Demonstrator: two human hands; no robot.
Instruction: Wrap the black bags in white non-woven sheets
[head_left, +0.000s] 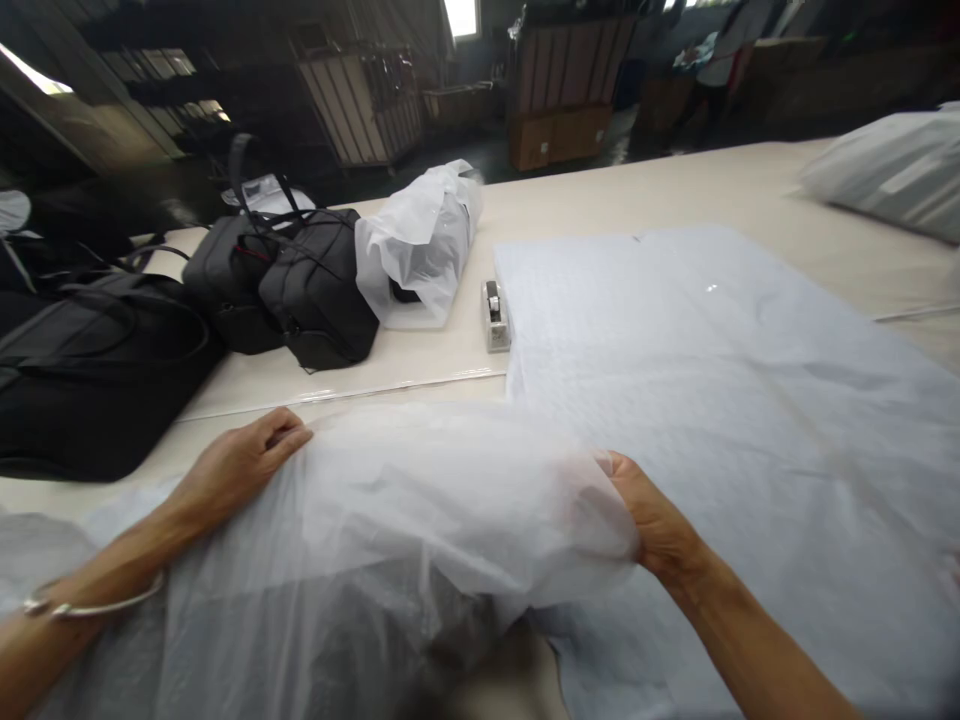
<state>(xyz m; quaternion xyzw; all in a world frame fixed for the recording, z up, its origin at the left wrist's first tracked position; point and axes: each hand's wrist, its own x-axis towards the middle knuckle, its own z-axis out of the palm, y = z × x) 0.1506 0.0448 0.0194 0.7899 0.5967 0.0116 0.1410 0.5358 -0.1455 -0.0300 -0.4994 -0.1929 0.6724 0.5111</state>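
Observation:
A translucent plastic bag [420, 490] stretches between my two hands, with a dark item showing dimly through its lower part. My left hand [262, 450] pinches the bag's edge at the left, thumb and fingers closed on the plastic. At the right, my right hand [637, 510] grips the opposite edge; some of its fingers are behind or inside the film and look hazy. What the dark item is, I cannot make out through the plastic.
Black bags [322, 285] stand at the left of the table [645, 200], beside one wrapped in plastic [424, 250]. A tape dispenser [495, 318] sits by a spread of white sheeting [720, 400]. Another wrapped bundle [900, 165] lies far right. A person [724, 60] is in the background.

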